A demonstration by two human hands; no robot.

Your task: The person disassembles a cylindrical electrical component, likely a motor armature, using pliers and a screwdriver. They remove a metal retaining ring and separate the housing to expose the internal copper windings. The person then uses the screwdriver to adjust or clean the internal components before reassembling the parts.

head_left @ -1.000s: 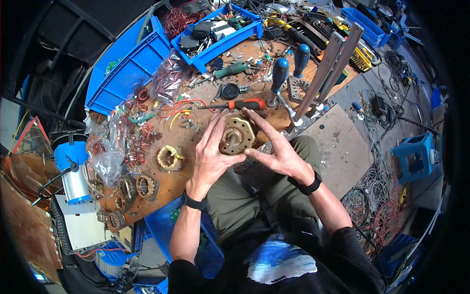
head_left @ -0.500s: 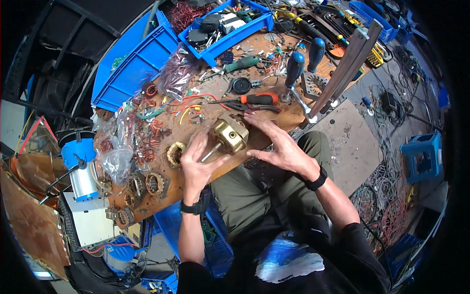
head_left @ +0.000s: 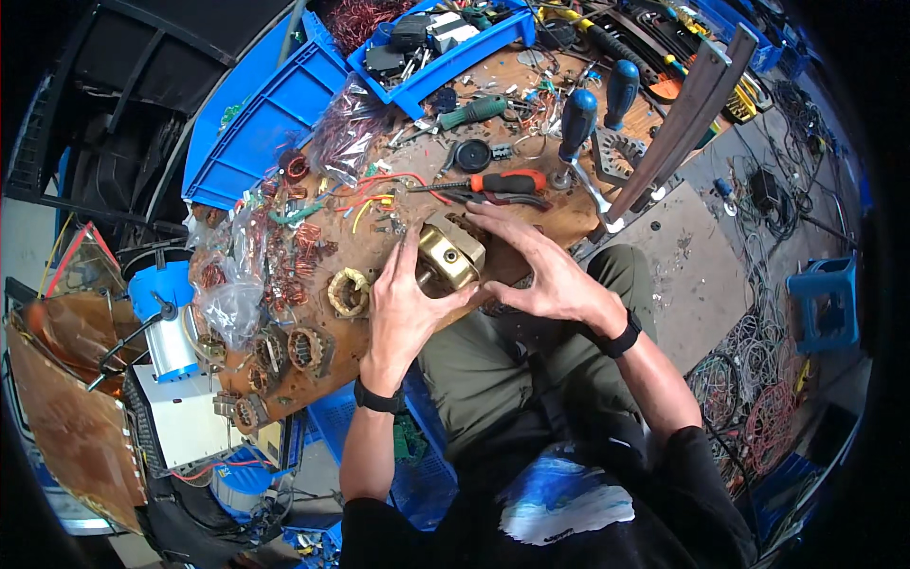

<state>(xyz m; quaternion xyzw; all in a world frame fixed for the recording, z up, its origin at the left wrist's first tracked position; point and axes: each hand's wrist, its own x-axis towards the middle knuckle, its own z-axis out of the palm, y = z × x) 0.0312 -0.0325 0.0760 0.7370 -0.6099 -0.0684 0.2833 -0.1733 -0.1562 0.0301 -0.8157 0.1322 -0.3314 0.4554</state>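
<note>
At the near edge of the wooden workbench, a small electric motor with a brass-coloured end housing [head_left: 449,254] sits between my two hands. My left hand [head_left: 400,311] wraps its left side, fingers up along the housing and thumb across the near side, covering most of the shaft. On the other side my right hand [head_left: 557,283] curves round it, fingertips at the far edge and thumb at the near right corner. Just left of my left fingers lies a ring-shaped stator core [head_left: 348,293]. Beyond the motor lie an orange-and-black screwdriver [head_left: 507,181] and dark-handled pliers [head_left: 512,200].
More stator cores [head_left: 307,351] line the bench's left edge near a clear plastic bag [head_left: 232,311]. Copper coils and wire scraps are strewn behind. A blue parts bin [head_left: 455,59] stands at the back. Upright metal bars [head_left: 684,128] and blue-handled tools [head_left: 578,123] rise at the right.
My left hand has shifted up and round the motor, covering the shaft that showed before. My right thumb has come closer to the housing. The whole view has shifted slightly.
</note>
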